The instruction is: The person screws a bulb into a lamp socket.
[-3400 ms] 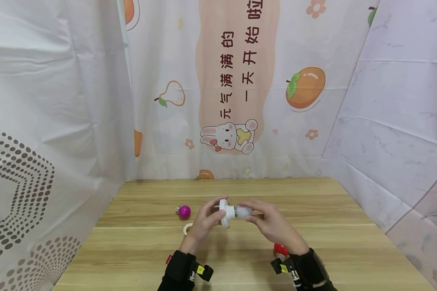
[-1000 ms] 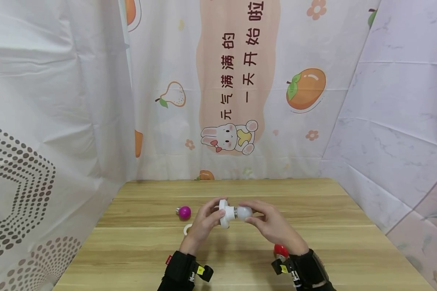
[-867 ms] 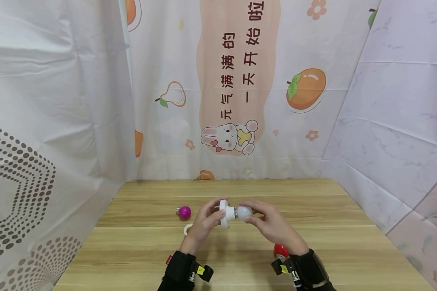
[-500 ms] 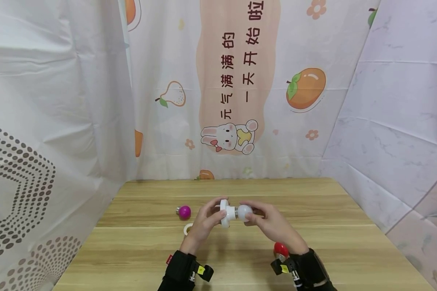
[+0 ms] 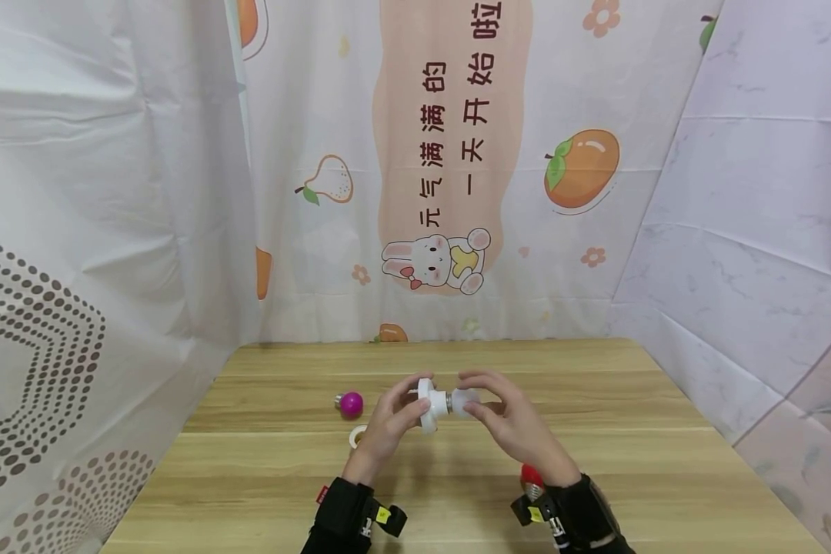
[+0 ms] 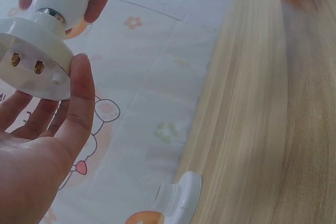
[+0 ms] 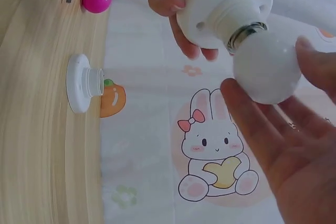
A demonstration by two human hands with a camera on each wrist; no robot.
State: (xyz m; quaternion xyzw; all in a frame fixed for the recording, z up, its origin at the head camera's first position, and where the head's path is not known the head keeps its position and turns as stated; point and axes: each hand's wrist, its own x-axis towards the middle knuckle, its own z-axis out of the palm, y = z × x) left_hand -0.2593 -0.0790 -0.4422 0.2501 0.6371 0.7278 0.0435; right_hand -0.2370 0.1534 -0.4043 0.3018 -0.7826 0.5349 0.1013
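My left hand (image 5: 385,423) grips the round white base of a lamp holder (image 5: 438,405), thumb on one side and fingers on the other. Two brass contacts show on its underside in the left wrist view. A white light bulb (image 7: 268,67) sits in the holder's mouth, a strip of its metal screw base still visible. Around the bulb's globe stand the spread fingers of my right hand (image 5: 515,425). Its thumb (image 7: 315,61) overlaps the globe, while the forefinger stands off from it in the head view. Both hands hold these parts above the table.
On the wooden table (image 5: 595,400) a magenta bulb (image 5: 351,405) lies left of my left hand. A second white lamp holder (image 7: 79,83) stands close by, partly behind my left wrist in the head view. A red bulb (image 5: 530,475) lies beside my right wrist. Printed curtains (image 5: 305,254) enclose the table.
My right hand's fingers have loosened and spread around the white bulb, the forefinger lifting away, and the wrist has shifted slightly left. My left hand and the lamp holder have barely moved.
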